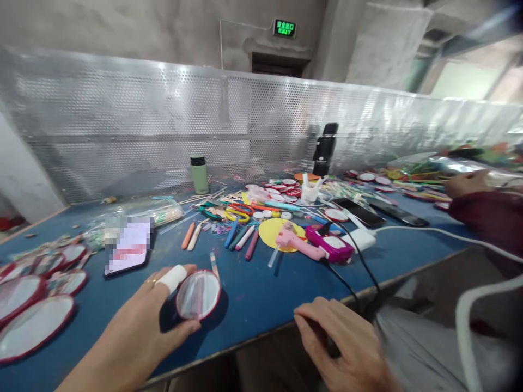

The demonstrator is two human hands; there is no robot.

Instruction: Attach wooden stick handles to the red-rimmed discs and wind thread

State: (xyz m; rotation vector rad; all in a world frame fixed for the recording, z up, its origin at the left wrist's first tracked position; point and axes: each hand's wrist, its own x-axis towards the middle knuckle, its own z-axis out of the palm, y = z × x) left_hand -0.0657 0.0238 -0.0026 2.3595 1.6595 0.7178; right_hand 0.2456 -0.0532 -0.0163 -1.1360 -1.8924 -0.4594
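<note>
My left hand (149,313) grips a small round disc (199,294) by its edge, thumb at the near side and a white-wrapped finger at the far side. The disc has a red rim and a glossy pale face with streaky reflections. A short flat stick (214,264) juts up from its far edge. At the table's front edge is my right hand (341,343), fingers curled and thumb close to the forefinger, with nothing visible in it. Beyond it lies a pink and purple glue gun (306,245), its clear nozzle end over a yellow disc (267,231).
Larger red-rimmed discs (36,326) lie at the left, near a phone (128,245). Markers (241,237), scissors (241,212) and a white cup (309,193) fill the middle. A green bottle (199,174) stands behind. Cables cross the right side, near another person's sleeve (476,209).
</note>
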